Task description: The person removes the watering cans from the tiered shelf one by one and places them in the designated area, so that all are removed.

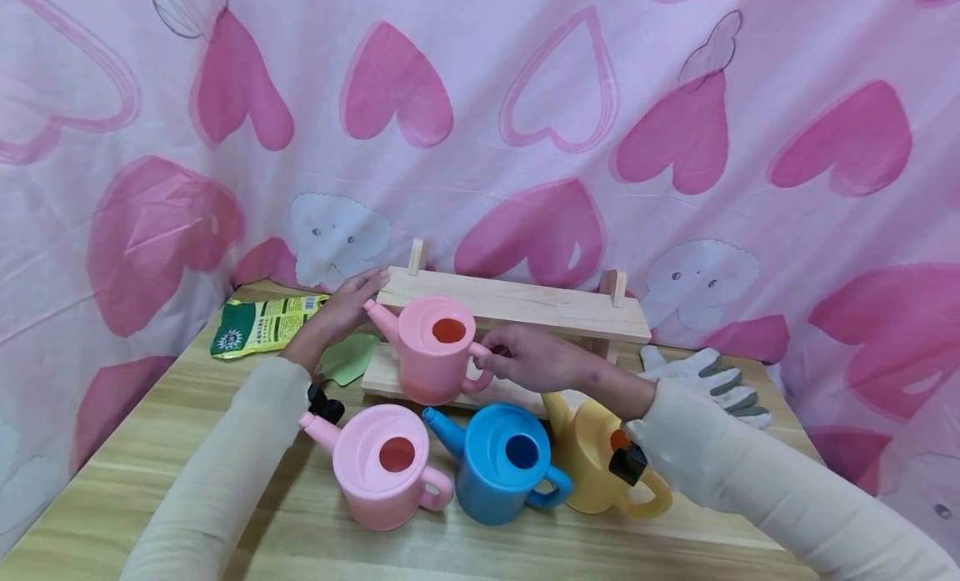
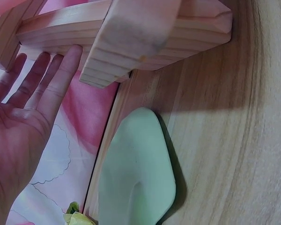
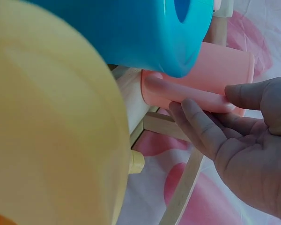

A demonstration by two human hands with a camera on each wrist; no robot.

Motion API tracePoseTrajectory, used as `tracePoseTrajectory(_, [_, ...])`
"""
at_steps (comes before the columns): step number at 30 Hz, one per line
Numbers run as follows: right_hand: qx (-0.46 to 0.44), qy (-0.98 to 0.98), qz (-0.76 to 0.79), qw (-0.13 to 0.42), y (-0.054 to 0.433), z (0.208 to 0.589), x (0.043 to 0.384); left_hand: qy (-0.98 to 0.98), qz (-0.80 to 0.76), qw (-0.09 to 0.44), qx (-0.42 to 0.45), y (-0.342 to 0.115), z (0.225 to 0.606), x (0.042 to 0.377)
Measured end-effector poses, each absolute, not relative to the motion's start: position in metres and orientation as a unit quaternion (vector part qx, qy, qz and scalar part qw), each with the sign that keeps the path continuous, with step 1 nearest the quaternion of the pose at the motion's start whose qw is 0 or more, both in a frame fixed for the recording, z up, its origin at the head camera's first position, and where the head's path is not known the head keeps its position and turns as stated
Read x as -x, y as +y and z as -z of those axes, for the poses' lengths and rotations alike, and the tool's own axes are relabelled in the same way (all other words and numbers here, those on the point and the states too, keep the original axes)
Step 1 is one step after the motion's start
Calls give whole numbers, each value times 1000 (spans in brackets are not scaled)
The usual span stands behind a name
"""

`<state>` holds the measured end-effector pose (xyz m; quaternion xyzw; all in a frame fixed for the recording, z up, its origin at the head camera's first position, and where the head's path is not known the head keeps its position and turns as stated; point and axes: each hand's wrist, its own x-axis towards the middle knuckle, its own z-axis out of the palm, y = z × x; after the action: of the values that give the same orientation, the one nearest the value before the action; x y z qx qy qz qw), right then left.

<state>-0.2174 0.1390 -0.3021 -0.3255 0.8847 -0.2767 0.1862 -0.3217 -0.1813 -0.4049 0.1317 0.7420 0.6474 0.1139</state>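
Note:
A coral-pink watering can point(image 1: 427, 373) stands at the lower step of a two-tier wooden shelf point(image 1: 517, 302), its spout pointing left. My right hand point(image 1: 540, 360) holds this can by its handle point(image 3: 192, 93), with the thumb on one side and the fingers curled beneath in the right wrist view. At the shelf's left end is my left hand point(image 1: 345, 306). Its fingers are nearly straight in the left wrist view, with the fingertips point(image 2: 75, 52) right at the wooden board point(image 2: 65, 28).
In front of the shelf stand a lighter pink watering can point(image 1: 375, 481), a blue one point(image 1: 491, 481) and a yellow one point(image 1: 588, 456) under my right forearm. Left lie a green-yellow bag point(image 1: 270, 323) and a pale green flat piece point(image 2: 136, 159); right, striped gloves point(image 1: 712, 377). A heart-patterned curtain point(image 1: 480, 172) hangs behind.

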Motion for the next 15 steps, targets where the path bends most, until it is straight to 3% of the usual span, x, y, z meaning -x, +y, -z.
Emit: tracePoseTrajectory(15, [314, 888, 285, 178, 142, 301, 216, 748, -641, 111, -128, -183, 405, 322])
